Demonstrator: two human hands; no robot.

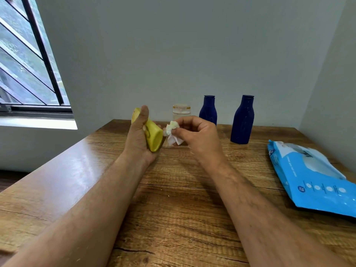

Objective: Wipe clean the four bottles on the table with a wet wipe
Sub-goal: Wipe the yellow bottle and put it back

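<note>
Two bare forearms reach over a wooden table (173, 209). Left hand (137, 137) grips a tilted yellow bottle (154, 138); right hand (196, 134) pinches a crumpled wet wipe (172, 132) beside its base. Wiping seems underway, with a clear jar (181, 111) and two blue bottles (208, 110) (243, 120) standing far, probably waiting.

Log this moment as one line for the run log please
left hand grips yellow bottle off table | right hand pinches wet wipe beside it | two blue bottles upright, untouched
</note>
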